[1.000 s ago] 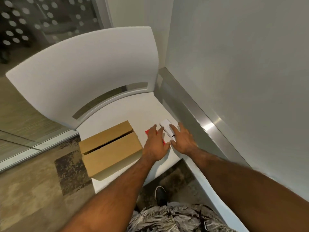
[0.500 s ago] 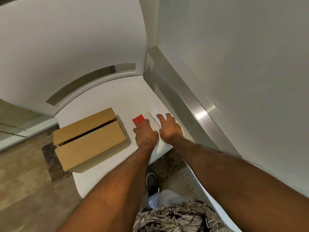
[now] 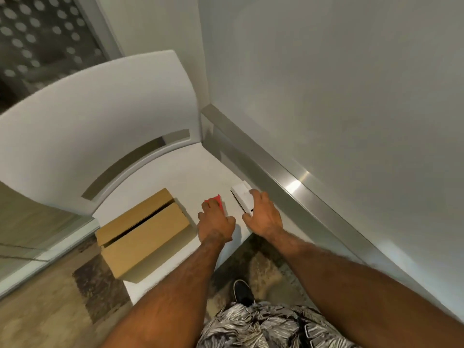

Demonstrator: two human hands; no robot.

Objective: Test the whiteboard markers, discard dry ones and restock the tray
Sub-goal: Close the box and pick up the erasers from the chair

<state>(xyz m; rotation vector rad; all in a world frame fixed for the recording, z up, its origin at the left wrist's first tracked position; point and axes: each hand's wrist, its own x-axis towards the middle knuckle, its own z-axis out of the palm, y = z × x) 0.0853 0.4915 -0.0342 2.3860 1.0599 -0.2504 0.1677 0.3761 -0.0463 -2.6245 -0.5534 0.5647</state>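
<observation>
A small red pack lies on the white chair seat, and my left hand covers its near end with fingers curled over it. To its right a small white box lies near the seat's right edge. My right hand grips it, thumb on its left side and fingers over its top. No loose markers show. The metal tray rail of the whiteboard runs along the right, just beyond the white box.
A closed brown cardboard box sits on the left of the seat, overhanging its front edge. The curved chair back rises behind. My shoe stands on the patterned floor under the seat's front edge.
My hands have drawn apart, so the red pack and the white box now lie separated by a gap. My head has tilted up, showing more of the chair back.
</observation>
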